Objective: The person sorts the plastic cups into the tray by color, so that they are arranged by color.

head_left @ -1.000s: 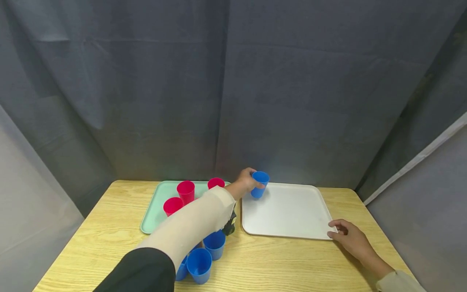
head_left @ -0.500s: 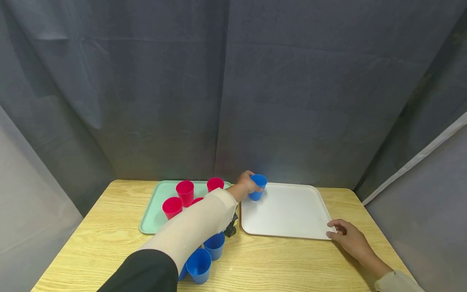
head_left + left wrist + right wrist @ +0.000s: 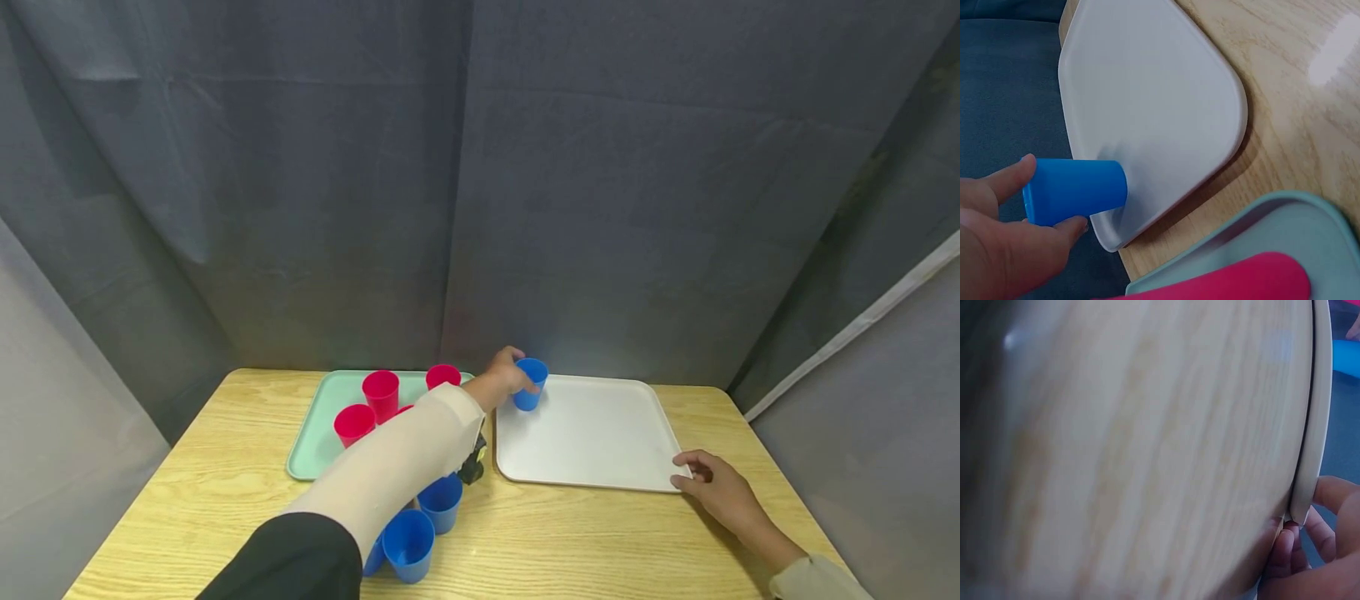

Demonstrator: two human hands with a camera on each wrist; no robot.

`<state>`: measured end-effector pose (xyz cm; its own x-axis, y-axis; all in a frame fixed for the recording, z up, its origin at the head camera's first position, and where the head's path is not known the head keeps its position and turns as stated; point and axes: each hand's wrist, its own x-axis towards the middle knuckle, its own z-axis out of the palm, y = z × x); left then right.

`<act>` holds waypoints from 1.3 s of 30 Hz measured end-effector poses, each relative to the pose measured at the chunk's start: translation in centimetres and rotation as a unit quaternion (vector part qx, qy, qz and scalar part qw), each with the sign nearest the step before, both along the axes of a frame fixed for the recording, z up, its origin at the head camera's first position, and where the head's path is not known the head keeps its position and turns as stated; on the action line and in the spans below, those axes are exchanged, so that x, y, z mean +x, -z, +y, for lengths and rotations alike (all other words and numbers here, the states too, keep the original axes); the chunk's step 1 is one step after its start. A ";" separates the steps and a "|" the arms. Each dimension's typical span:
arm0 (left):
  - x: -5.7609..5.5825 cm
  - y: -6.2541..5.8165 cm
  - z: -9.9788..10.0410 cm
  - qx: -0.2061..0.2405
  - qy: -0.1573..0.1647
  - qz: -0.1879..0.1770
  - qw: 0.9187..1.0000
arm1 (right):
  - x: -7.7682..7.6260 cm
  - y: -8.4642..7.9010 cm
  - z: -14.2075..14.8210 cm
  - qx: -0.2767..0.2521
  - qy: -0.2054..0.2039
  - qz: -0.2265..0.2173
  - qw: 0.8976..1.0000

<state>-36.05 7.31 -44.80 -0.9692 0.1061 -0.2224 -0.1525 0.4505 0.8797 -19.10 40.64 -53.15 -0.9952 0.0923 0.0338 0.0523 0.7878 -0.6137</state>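
Observation:
My left hand (image 3: 504, 373) holds a blue plastic cup (image 3: 1079, 187) near its rim, thumb on one side and fingers on the other. That cup is upright at the far left corner of the white tray (image 3: 600, 442); in the left wrist view its base appears to meet the tray. With thumb and fingers, my right hand (image 3: 720, 492) pinches the tray's near right corner, as the right wrist view shows close up (image 3: 1310, 562). Part of the left fingers is hidden behind the cup in the head view.
Several red cups (image 3: 382, 396) stand on a mint-green tray (image 3: 311, 454), left of the white one. Several blue cups (image 3: 409, 546) stand on the wooden table (image 3: 562, 542) near me, partly hidden by my left arm. A grey curtain (image 3: 585, 208) hangs behind the table.
Since a second ago the blue cup has come down slightly and leftward onto the white tray's corner. Over the last half second it barely shifts, while my left fingers rise a little. My right hand stays put.

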 end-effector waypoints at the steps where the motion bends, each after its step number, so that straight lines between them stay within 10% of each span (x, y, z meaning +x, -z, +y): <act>1: -0.1 -0.1 -0.1 0.004 0.003 -0.002 1.000 | 0.0 0.0 0.0 0.000 0.000 0.000 1.000; 29: -0.5 -5.0 -4.9 0.073 0.060 0.028 0.995 | -0.6 0.3 0.4 0.004 0.000 0.002 1.000; 39: 1.6 -6.5 -8.1 0.067 0.117 0.053 0.989 | -0.6 0.7 0.8 0.005 0.001 0.004 1.000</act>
<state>-34.45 -0.77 -38.27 -0.9316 0.3522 -0.0900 0.0382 0.3412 0.9392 -19.73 41.44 -53.89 -0.9948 0.0933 0.0420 0.0488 0.7934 -0.6068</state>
